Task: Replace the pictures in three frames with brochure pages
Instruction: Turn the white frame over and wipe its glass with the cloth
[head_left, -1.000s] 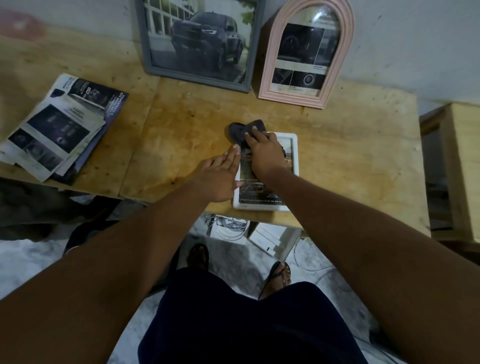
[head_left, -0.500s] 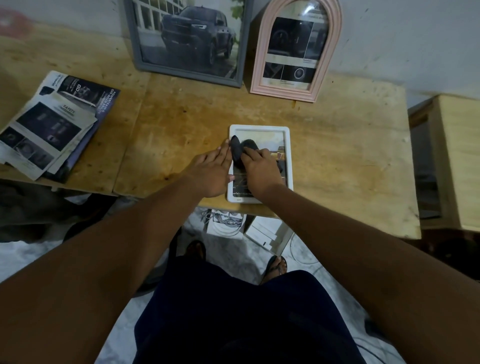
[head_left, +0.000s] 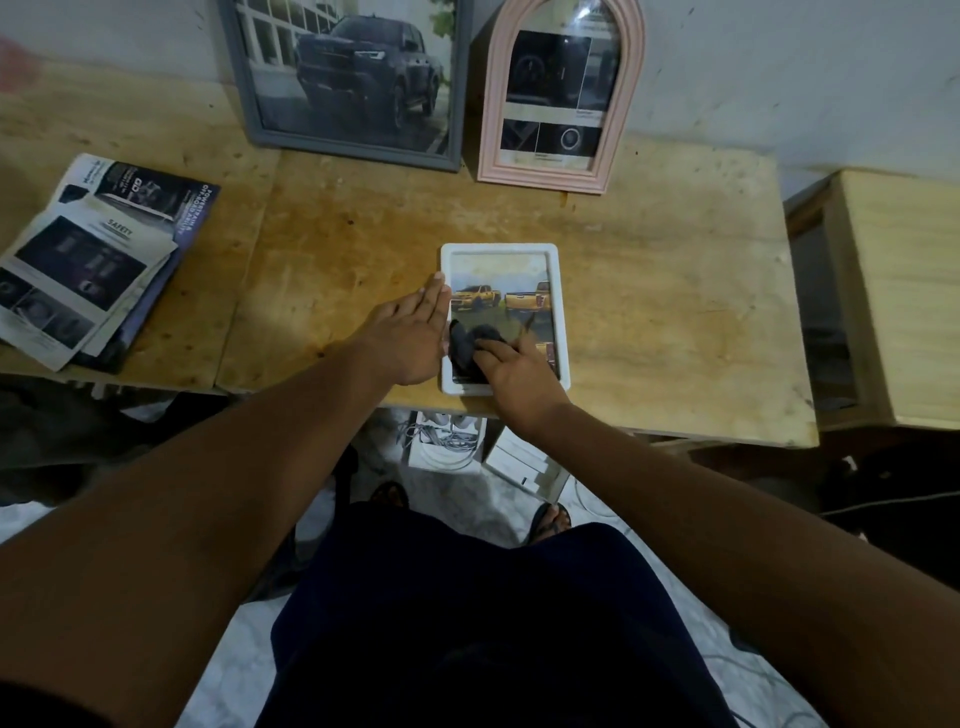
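Your left hand (head_left: 410, 338) lies flat, fingers straight, against the white picture frame's (head_left: 498, 248) left edge, and your right hand's (head_left: 519, 376) extended fingers (head_left: 493, 347) press a dark cloth (head_left: 464, 345) onto its lower glass.

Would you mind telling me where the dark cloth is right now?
In the head view, the dark cloth sits on the near-left part of the white frame, pressed under the right hand and just right of the left hand.

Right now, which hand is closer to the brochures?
Left. The left hand sits right of the brochures; the right hand is farther right, on the white frame.
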